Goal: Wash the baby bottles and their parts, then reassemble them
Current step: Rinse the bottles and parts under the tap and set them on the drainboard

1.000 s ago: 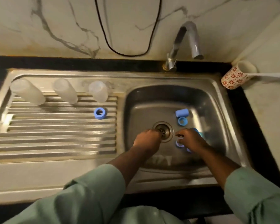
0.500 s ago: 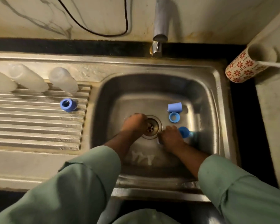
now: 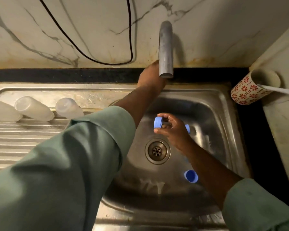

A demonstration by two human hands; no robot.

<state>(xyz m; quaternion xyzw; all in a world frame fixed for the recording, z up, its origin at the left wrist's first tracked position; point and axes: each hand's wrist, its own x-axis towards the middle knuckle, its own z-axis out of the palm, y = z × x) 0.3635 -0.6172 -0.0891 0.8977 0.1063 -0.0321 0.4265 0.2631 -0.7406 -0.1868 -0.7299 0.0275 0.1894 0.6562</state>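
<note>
Sideways, blue bottle ring (image 3: 157,122), opening facing left.

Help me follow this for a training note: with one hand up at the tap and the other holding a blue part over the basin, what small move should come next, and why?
Probably turn the tap on. The left hand is at the base of the faucet, no water runs from it, and the right hand holds a blue ring above the sink, just short of the spout, ready for rinsing.
</note>
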